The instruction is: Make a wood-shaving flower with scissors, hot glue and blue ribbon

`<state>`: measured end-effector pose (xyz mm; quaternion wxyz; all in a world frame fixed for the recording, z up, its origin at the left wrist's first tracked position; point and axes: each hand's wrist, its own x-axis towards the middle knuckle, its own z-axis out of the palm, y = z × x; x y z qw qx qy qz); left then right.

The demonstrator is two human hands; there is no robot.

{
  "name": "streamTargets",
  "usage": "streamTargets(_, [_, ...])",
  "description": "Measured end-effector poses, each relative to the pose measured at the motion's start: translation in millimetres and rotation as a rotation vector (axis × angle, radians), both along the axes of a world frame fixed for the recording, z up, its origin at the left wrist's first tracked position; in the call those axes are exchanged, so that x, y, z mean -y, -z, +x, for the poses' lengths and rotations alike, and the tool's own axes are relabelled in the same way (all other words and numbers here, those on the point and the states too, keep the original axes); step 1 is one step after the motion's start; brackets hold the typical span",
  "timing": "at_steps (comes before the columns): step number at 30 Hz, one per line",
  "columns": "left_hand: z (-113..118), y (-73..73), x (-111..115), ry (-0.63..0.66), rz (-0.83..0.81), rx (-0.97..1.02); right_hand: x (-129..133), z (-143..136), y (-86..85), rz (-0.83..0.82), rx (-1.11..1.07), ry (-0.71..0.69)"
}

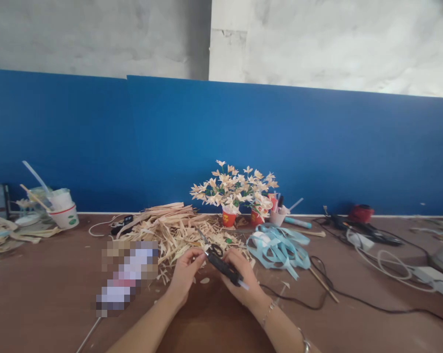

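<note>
And here at six o'clock in the head view, a slim black glue gun (224, 267) is being gripped in the right hand (246, 270), slanted: the silvery nozzle (207, 253) is pointed towards ten o'clock, right beside the left hand (184, 274), and a whitish glue stick (245, 285) is left protruding towards four.

Right forearm (282, 324): two bracelets (269, 312), seemingly silver.

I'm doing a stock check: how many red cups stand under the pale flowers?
2. The left red cup stands under the pale flowers; the right red cup stands apart from it, partly covered by flowers. Others may be hidden behind.
</note>
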<state>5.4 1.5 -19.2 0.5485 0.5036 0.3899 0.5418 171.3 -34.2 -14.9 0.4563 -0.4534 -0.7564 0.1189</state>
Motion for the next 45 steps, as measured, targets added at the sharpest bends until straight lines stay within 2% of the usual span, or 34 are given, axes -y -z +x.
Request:
streamTargets(20, [-1, 3.0, -1, -0.006, 0.007, -0.026, -1, 1, 0.9, 0.016, 0.010, 0.052])
streamTargets(23, [-1, 2.6, -1, -0.045, 0.022, -0.034, 0, 3, -0.4, 0.016, 0.059, 0.092])
streamTargets(27, [-1, -0.3, -1, -0.118, 0.034, -0.043, 4, 6, -7.4, -0.076, 0.183, 0.165])
streamTargets(30, [-1, -1.1, -3, -0.132, 0.030, -0.035, 7, 4, -11.3, -0.099, 0.227, 0.096])
streamTargets(32, [-1, 0.7, -4, -0.123, 0.003, -0.022, 6, 2, -12.4, -0.076, 0.159, 0.094])
streamTargets(35, [-2, 6.3, -5, -0.101, -0.032, -0.018, 3, 8, -15.5, -0.014, 0.062, 0.297])
streamTargets(37, [-3, 9.9, -6, -0.092, -0.036, -0.014, 0, 22, -20.5, -0.029, 0.147, 0.486])
streamTargets(40, [-2, 12.0, -7, -0.090, -0.042, -0.009, 3, 60, -27.7, -0.287, 0.325, 0.787])
streamTargets(42, [-2, 10.8, -6, -0.092, -0.032, -0.015, 11, 91, -27.7, -0.449, 0.422, 0.904])
streamTargets(45, [-2, 7.7, -6, -0.111, 0.009, -0.030, 28, 137, -16.7, -0.661, 0.475, 1.040])
